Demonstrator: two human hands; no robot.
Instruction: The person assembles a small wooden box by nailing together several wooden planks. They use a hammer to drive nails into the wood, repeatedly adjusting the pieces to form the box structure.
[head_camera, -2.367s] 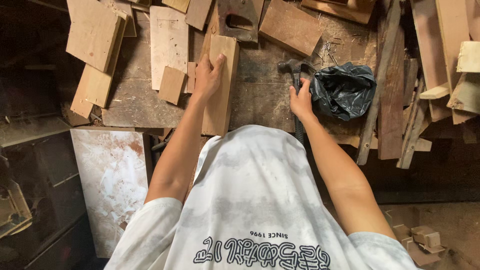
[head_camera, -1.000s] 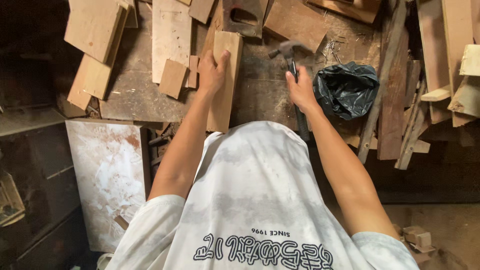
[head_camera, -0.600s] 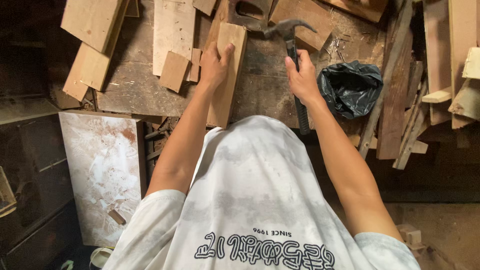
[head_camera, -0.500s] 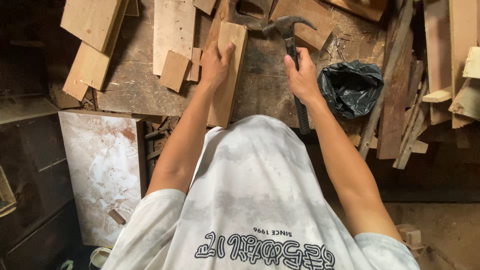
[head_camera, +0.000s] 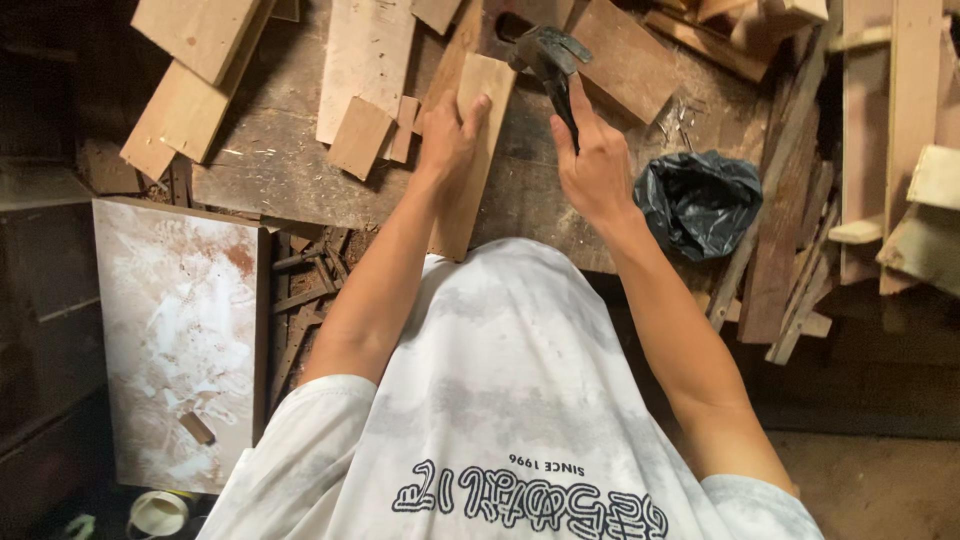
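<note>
On the bench: all places are told from the plank.
Plank: lying lengthwise, centre.
Left hand: flat on it, fingers spread.
Right hand: just right, clamped round hammer, head above plank's far end.
Black bag: farther right.

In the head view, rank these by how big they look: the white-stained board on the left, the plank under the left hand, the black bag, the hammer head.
1. White-stained board, though it sits lower than the bench, so its true size is unsure.
2. Plank under the left hand.
3. Black bag.
4. Hammer head, held by the right hand.
</note>
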